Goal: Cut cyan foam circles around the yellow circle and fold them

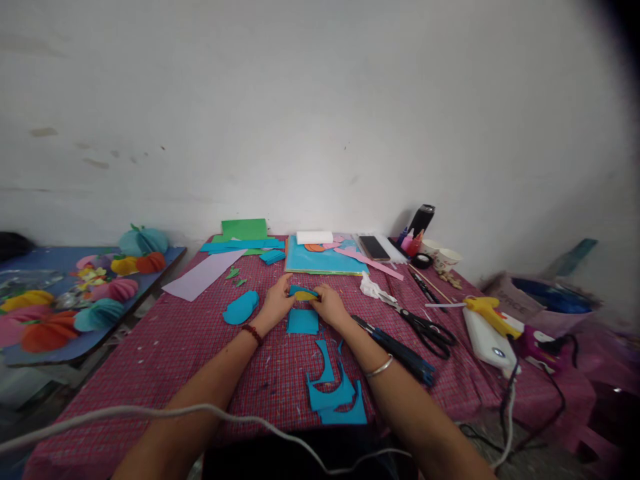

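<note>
The left grip [277, 301] and the right grip [331, 307] are both closed narrowly, fingers pinching opposite ends of the blue paper [300, 289], which is held between them over the middle of the surface [175, 353], just beyond the stack of blue pieces [303, 321]. A yellow piece [304, 296] shows against its near side; whether it lies inside a fold or only in front, I cannot tell. For clean handling, a light, even pinch at both ends seems best, since thin paper would likely crease if one side pulled harder than the other. Lining the edges up before pressing should hold the yellow piece square, and resting the wrists on the cloth would probably steady both sides. Any pressing is best begun at the middle and worked outward, so the layers do not slide. It also makes sense to leave the blue offcuts [330, 393] near the body undisturbed, and to leave the black scissors [427, 330] and the dark blue tool [397, 350], both right of the stack, clear of the right forearm
</note>
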{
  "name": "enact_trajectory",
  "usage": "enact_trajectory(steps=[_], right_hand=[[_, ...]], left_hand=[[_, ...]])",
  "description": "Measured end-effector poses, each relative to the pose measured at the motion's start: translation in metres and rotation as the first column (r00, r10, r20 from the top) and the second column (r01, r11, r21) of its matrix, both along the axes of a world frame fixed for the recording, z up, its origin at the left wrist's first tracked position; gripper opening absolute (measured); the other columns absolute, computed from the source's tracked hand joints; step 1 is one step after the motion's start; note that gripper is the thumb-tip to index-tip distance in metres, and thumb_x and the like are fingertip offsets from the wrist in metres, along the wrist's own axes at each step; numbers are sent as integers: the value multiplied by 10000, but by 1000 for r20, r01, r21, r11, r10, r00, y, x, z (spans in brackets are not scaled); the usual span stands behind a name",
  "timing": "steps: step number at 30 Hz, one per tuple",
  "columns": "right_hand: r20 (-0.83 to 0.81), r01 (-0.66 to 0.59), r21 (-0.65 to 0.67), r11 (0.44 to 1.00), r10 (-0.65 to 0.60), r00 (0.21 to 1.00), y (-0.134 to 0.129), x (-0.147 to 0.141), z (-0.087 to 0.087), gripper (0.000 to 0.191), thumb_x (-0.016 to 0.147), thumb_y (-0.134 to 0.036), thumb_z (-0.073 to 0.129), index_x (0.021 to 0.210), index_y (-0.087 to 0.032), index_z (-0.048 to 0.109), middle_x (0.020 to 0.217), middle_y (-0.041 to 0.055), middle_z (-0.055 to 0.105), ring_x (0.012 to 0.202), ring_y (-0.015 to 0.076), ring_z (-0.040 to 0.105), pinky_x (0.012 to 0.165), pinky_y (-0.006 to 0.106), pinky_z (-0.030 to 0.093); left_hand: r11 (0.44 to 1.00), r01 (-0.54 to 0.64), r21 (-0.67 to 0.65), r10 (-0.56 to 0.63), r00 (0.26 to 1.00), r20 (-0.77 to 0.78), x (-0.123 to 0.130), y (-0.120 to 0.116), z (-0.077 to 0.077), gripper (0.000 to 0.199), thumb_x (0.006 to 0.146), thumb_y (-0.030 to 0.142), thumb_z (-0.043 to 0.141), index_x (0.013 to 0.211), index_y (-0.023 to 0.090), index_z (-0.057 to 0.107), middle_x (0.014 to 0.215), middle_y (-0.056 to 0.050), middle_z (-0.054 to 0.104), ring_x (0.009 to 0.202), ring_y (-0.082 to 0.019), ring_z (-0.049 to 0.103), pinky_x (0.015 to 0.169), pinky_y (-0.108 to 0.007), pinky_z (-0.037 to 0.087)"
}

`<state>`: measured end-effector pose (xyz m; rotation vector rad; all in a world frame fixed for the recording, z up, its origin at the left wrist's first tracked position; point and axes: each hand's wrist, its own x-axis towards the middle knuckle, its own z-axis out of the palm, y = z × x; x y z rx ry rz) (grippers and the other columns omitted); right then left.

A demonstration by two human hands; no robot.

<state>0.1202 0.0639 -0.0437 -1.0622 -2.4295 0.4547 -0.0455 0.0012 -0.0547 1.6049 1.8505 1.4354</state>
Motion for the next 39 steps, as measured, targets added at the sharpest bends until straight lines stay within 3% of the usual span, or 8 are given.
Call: enact_trajectory(steps=[6, 12, 22, 25, 31, 39], right_hand=[[71, 56, -3, 998, -56, 996, -1, 8, 5, 65, 799, -233, 577, 800, -189, 624, 802, 37, 631, 751, 166, 552, 617, 247, 293], [144, 76, -29, 997, -71, 987, -1, 8, 5, 167, 792, -305, 605, 929, -210, 619, 832, 28, 681, 737, 169, 590, 581, 245, 272], [175, 96, -27, 995, -89, 981, -1, 6, 5, 183, 782, -358, 611, 860, -192, 618, 833, 49, 684, 738, 181, 595, 554, 253, 252], [168, 72, -38, 997, -65, 984, 0, 7, 6, 143, 767, -308, 625, 848, -191, 622, 807, 43, 682, 717, 173, 588, 557, 249, 261], [136, 67, -45, 997, -60, 989, 3, 10, 8, 86, 792, -255, 586, 791, -181, 629, 774, 37, 670, 705, 159, 576, 584, 240, 292], [77, 46, -104, 993, -38, 996, 1, 10, 8, 96, 756, -235, 617, 836, -205, 659, 852, 53, 690, 779, 192, 591, 632, 258, 310]], left_hand=[[996, 91, -13, -90, 993, 74, 9, 0, 2, 603, 684, 79, 565, 1277, 137, 476, 644, 51, 490, 550, -91, 437, 500, -198, 323], [985, 141, -100, -137, 989, 52, 1, 2, -5, 477, 594, -22, 500, 1033, 126, 615, 614, 41, 506, 558, -101, 458, 516, -206, 348], [981, 155, -117, -152, 988, 34, 0, 3, -2, 90, 649, 79, 523, 685, 151, 563, 536, 60, 458, 523, -96, 415, 495, -206, 300], [983, 145, -110, -144, 989, 17, 0, 4, -3, 101, 646, 84, 521, 578, 158, 506, 515, 58, 442, 518, -95, 403, 494, -209, 279], [990, 110, -87, -112, 994, -8, 1, 3, -4, 95, 669, 90, 498, 654, 159, 562, 549, 44, 482, 546, -108, 436, 520, -218, 300], [990, 118, -73, -118, 993, 6, 1, 6, -8, 229, 602, 55, 560, 785, 167, 640, 743, -7, 616, 685, -142, 523, 645, -252, 388]])
